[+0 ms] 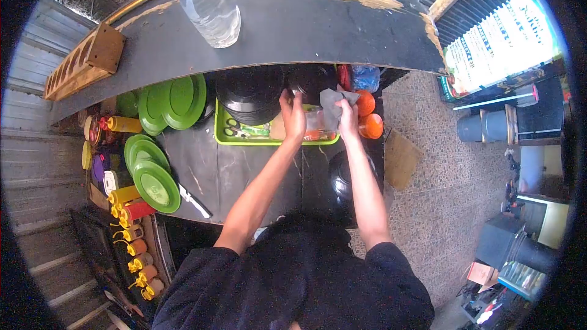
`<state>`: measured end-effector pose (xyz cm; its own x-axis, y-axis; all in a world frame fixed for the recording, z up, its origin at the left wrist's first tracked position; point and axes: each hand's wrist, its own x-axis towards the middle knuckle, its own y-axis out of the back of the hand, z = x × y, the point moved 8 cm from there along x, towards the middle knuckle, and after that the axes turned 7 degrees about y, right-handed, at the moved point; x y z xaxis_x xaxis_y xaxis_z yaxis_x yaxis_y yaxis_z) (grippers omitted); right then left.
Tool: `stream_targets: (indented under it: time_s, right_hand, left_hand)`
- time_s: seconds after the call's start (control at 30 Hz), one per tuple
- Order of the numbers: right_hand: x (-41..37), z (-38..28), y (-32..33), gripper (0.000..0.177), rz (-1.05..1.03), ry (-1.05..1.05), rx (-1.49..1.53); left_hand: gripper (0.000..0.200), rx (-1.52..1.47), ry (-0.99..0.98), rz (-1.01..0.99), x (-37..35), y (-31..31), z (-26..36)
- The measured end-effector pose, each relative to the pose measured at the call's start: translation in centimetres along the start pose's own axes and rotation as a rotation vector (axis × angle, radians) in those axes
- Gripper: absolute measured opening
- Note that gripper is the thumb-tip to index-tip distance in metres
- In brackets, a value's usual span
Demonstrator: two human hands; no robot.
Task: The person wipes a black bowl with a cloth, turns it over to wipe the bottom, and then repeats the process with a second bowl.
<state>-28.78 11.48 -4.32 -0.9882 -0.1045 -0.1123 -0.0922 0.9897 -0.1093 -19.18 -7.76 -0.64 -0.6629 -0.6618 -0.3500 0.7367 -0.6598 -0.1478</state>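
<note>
Black shirt (293, 275), grey cloth (331, 107), dark table (254, 168), floor (449, 153)

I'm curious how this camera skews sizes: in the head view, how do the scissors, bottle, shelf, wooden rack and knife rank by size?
Largest to smallest:
Shelf
Bottle and wooden rack: too alike to rank
Knife
Scissors

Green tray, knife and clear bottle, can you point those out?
Green tray (257, 142), head view, on its near rim.
Knife (199, 206), head view, on its handle.
Clear bottle (211, 13), head view, on its side.
</note>
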Motion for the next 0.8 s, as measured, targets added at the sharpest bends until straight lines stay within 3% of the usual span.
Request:
stream_targets:
  time_s: [0.07,0.13,0.2,0.23,0.37,0.47,0.6,0.8]
  right_hand:
    - [0.2,0.5,-0.2,0.026,0.048,0.011,0.076]
    - [-0.1,-0.3,-0.1,0.036,0.103,0.0,-0.003]
    - [0.4,-1.0,-0.6,0.035,0.111,0.055,0.045]
    - [1.0,-0.4,-0.5,0.034,0.077,0.05,0.052]
    - [2.4,1.1,-0.5,0.036,0.074,0.01,0.014]
    - [3.5,1.2,-1.0,0.038,-0.012,-0.005,0.028]
    - [4.8,2.8,-1.1,0.038,-0.067,0.015,0.057]
    - [4.5,0.9,-1.3,0.035,-0.082,0.01,0.085]
  left_hand:
    - [0.075,-0.013,0.053,-0.042,0.0,-0.3,0.0]
    - [0.071,0.022,0.082,-0.015,0.9,0.1,-1.3]
    - [0.077,-0.116,0.122,-0.076,1.3,-0.3,-1.3]
    - [0.069,-0.192,0.213,-0.071,2.0,0.0,-2.5]
    - [0.077,-0.27,0.248,-0.132,2.2,-0.6,-1.6]
    - [0.064,-0.306,0.324,-0.171,2.1,-1.0,-1.3]
    - [0.061,-0.345,0.337,-0.191,3.6,-0.8,-2.7]
    - [0.066,-0.133,0.255,-0.198,4.9,-0.2,-4.0]
